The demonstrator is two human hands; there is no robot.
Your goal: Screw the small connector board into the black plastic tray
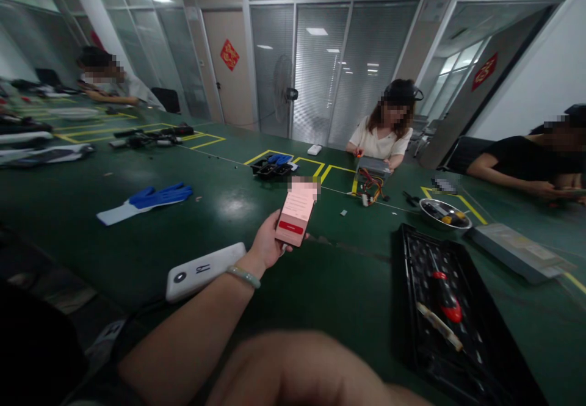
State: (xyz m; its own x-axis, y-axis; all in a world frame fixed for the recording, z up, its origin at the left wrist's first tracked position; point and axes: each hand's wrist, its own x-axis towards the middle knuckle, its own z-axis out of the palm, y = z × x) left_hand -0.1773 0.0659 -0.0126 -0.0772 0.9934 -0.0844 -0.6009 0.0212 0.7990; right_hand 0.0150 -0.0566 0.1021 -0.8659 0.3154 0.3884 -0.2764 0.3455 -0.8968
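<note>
My left hand (271, 239), with a pale bangle at the wrist, is wrapped round a phone (295, 213) held above the green table (238, 210). The phone's screen is pinkish with a red button. My right hand (311, 366) is large and blurred at the bottom edge, close to the camera; its fingers cannot be made out. A white power bank (204, 271) lies beside my left forearm, and a blue and white glove (146, 201) rests farther left.
A black tray (458, 308) with screwdrivers stands at the right, near a metal bowl (445, 213) and a grey case (517, 252). Across the table, a person (384, 131) handles a metal box with wires (373, 171). Two other people sit left and right.
</note>
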